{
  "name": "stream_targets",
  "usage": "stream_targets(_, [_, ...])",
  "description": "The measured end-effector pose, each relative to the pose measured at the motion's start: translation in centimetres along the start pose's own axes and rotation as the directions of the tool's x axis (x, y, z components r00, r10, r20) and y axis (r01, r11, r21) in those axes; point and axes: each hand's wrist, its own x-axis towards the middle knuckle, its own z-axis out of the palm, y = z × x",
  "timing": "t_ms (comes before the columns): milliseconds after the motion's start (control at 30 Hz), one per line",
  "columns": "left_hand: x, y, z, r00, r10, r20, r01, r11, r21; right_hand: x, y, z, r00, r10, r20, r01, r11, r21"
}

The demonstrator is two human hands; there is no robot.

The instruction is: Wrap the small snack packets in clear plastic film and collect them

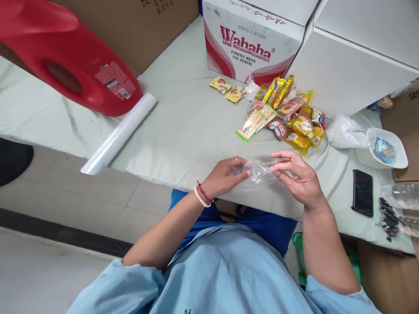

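Note:
A clear plastic bag (260, 172) is stretched between my hands, just above the front edge of the cloth-covered table (183, 131). My left hand (229, 174) pinches its left side between thumb and fingers. On the other side, my right hand (296, 174) grips the bag with thumb and fingertips, the upper fingers slightly spread. Beyond the hands lies a heap of wrapped snacks (297, 124), with biscuit packets (253, 124) at its near left. Two small yellow snack packets (220, 85) rest apart from the heap, beside a crumpled clear wrapper (251, 87).
A white Wahaha water carton (248, 48) and a plain white box (353, 69) stand behind the snacks. To the left are a large red jug (81, 65) and a plastic film roll (121, 133). At right sit a white bowl (401, 152), a phone (362, 193) and clear plastic bottles (402, 195).

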Motion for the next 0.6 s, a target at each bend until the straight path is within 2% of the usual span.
stream_targets(100, [-0.3,-0.6,0.9,0.994,-0.079,0.082,0.091,0.983,-0.158,0.5,0.6,0.6,0.997,0.005,-0.080,-0.005,1.000,-0.009])
stream_targets(267, [-0.6,-1.8,2.2,0.968,-0.240,0.076,0.248,0.862,-0.443,1.2,1.8,1.7,0.987,0.012,-0.158,-0.009,1.000,0.023])
stream_targets(467, [-0.3,-2.7,2.6,0.960,-0.266,0.091,0.278,0.850,-0.448,1.7,2.9,2.3,0.988,0.049,-0.149,-0.055,0.998,-0.036])
stream_targets(533, [-0.3,-2.9,2.6,0.952,-0.290,0.095,0.300,0.830,-0.470,1.5,3.2,2.4,0.979,0.062,-0.194,-0.074,0.996,-0.052])
stream_targets(600, [-0.4,-2.9,2.7,0.940,-0.320,0.116,0.334,0.798,-0.501,0.8,3.1,2.3,0.955,0.077,-0.288,-0.102,0.992,-0.074])
